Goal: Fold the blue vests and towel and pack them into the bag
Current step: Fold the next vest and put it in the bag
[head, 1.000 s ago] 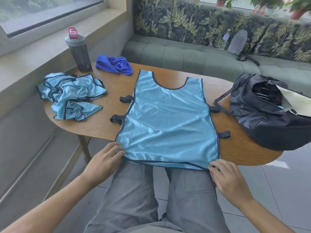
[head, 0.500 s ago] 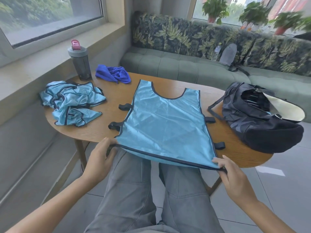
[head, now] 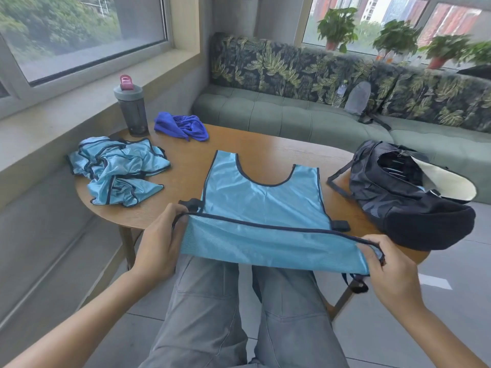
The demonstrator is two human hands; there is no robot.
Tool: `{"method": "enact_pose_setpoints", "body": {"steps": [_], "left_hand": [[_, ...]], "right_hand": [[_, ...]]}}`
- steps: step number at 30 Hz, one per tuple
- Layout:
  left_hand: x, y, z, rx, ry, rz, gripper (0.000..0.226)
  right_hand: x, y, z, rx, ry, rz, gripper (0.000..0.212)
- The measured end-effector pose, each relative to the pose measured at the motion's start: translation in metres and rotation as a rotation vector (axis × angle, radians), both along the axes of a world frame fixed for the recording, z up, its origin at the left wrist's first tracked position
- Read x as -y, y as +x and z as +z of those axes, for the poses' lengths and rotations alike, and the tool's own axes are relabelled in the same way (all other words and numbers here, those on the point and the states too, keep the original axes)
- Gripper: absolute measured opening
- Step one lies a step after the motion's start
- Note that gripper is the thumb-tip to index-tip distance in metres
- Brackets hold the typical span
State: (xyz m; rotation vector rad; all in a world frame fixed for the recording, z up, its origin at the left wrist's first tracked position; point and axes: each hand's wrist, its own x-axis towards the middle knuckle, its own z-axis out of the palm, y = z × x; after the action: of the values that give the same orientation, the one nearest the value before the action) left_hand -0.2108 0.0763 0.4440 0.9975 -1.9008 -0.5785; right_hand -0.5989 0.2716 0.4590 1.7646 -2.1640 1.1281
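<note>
Vest point(head: 261, 197) of shiny light blue with dark trim lies mid-frame on the table point(head: 255, 147), its hem lifted and turned up toward the neckline. Left hand point(head: 159, 243) and right hand point(head: 390, 269) each pinch a hem corner.

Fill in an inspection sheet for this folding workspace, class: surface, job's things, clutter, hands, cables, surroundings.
Surface: round wooden table, by a window ledge.
Job's things: flat blue vest, its bottom hem lifted off the table; crumpled vest pile at left; dark blue towel, bunched, far side; black bag, open, at right.
Clutter: grey bottle with pink cap, upright beside the towel.
Hands: left hand and right hand each pinch a hem corner.
Cables: nothing seen.
Surroundings: green sofa, grey backpack on it, potted plants at the window.
</note>
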Motion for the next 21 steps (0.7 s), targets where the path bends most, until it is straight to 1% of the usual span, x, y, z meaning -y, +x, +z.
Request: {"method": "enact_pose_setpoints", "body": {"steps": [2, 3, 4, 5, 7, 9, 10, 12, 13, 14, 15, 17, 18, 20, 21], "left_hand": [[0.001, -0.003, 0.006, 0.004, 0.039, 0.019, 0.01], [0.002, -0.005, 0.008, 0.016, 0.067, 0.031, 0.01], [0.005, -0.007, 0.01, 0.031, 0.096, 0.042, 0.009], [0.009, -0.008, 0.012, 0.045, 0.122, 0.049, 0.008], [0.021, -0.01, 0.015, 0.067, 0.145, 0.055, 0.008], [0.037, -0.012, 0.02, 0.081, 0.142, 0.049, 0.009], [0.045, -0.013, 0.022, 0.095, 0.144, 0.047, 0.009], [0.065, -0.017, 0.029, 0.139, 0.161, 0.051, 0.007], [0.076, -0.02, 0.032, 0.158, 0.172, 0.052, 0.006], [0.088, -0.023, 0.035, 0.172, 0.18, 0.051, 0.005], [0.101, -0.027, 0.037, 0.184, 0.186, 0.046, 0.006], [0.128, -0.035, 0.041, 0.209, 0.187, 0.035, 0.008], [0.143, -0.041, 0.042, 0.218, 0.181, 0.033, 0.009], [0.174, -0.052, 0.045, 0.236, 0.189, 0.039, 0.01], [0.19, -0.059, 0.045, 0.249, 0.199, 0.043, 0.011]], "right_hand": [[0.0, 0.004, 0.007, 0.032, -0.015, -0.011, 0.056], [0.001, 0.005, 0.009, 0.037, -0.024, -0.015, 0.057], [0.002, 0.006, 0.011, 0.03, -0.026, -0.024, 0.054], [0.004, 0.005, 0.012, 0.022, -0.021, -0.036, 0.044], [0.01, -0.003, 0.011, 0.003, 0.014, -0.08, 0.019], [0.019, -0.013, 0.012, -0.048, 0.048, -0.098, 0.008], [0.024, -0.018, 0.013, -0.077, 0.069, -0.113, 0.006], [0.039, -0.027, 0.02, -0.068, 0.112, -0.148, 0.017], [0.048, -0.031, 0.026, -0.07, 0.107, -0.143, 0.015], [0.058, -0.035, 0.032, -0.083, 0.085, -0.11, 0.009], [0.069, -0.037, 0.04, -0.074, 0.069, -0.074, 0.012], [0.093, -0.046, 0.05, -0.046, 0.041, -0.011, 0.027], [0.106, -0.053, 0.054, -0.038, 0.028, -0.008, 0.031], [0.135, -0.064, 0.058, -0.043, 0.028, -0.027, 0.033], [0.15, -0.069, 0.06, -0.055, 0.034, -0.043, 0.031]]}}
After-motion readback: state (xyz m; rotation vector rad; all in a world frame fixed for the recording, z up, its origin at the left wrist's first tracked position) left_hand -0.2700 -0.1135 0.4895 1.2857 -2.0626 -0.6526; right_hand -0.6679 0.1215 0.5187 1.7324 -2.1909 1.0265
